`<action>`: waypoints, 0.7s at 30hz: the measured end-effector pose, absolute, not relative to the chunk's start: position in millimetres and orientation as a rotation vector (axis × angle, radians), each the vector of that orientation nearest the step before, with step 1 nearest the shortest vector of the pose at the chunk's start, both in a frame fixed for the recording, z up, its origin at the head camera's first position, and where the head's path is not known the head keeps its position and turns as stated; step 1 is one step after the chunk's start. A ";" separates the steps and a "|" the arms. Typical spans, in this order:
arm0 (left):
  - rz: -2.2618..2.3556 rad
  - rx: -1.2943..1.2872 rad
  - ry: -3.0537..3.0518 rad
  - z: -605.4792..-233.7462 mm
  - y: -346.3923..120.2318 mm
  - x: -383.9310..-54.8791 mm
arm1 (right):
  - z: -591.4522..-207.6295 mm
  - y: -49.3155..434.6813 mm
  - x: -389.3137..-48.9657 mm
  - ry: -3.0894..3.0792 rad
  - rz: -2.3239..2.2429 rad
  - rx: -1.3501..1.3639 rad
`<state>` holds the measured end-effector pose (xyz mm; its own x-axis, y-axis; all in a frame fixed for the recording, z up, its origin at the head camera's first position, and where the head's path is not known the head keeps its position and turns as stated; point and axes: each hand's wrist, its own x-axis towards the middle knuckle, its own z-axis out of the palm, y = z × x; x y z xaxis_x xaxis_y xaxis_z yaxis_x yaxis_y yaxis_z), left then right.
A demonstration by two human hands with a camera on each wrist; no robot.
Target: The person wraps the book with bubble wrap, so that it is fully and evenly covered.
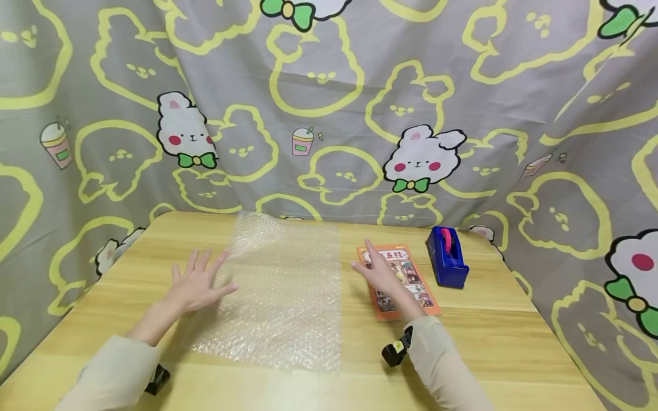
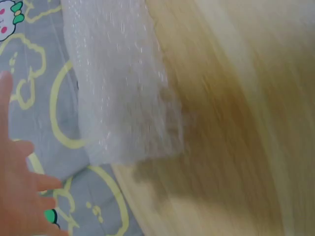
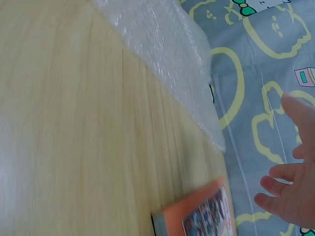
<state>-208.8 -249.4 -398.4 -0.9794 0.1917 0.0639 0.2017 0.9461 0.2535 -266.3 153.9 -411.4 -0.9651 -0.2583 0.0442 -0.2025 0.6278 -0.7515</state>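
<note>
A sheet of clear bubble wrap [image 1: 288,285] lies spread on the wooden table. Over its left edge my left hand [image 1: 197,285] is held with fingers spread, holding nothing; in the left wrist view that hand [image 2: 22,187] shows apart from the bubble wrap [image 2: 123,88]. My right hand [image 1: 385,277] hovers above an orange-covered book [image 1: 406,279], fingers extended and nothing in them. The right wrist view shows the hand [image 3: 293,182] beyond the book's corner [image 3: 192,206], with the bubble wrap [image 3: 167,54] further off. Part of the book is hidden by the right hand and wrist.
A blue tape dispenser [image 1: 448,262] with a pink core stands right of the book, near the table's back. A grey patterned cloth [image 1: 329,91] hangs behind and at both sides of the wooden table [image 1: 493,342].
</note>
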 end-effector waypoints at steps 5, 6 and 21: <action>-0.408 -0.341 -3.135 -394.9 -256.5 -201.5 | -413.3 143.2 -270.0 2.722 -1.332 -0.371; -0.416 -0.351 -3.151 -394.9 -258.2 -199.8 | -414.1 141.1 -270.7 2.721 -1.331 -0.371; -0.870 -0.617 -3.270 -401.1 -288.7 -177.5 | -430.0 98.1 -281.1 2.707 -1.346 -0.375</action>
<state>-177.5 -288.7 -401.1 -0.8931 0.4076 -0.1906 0.2590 0.8120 0.5231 -281.1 98.1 -430.0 -0.9652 -0.2605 0.0243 -0.1765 0.5801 -0.7952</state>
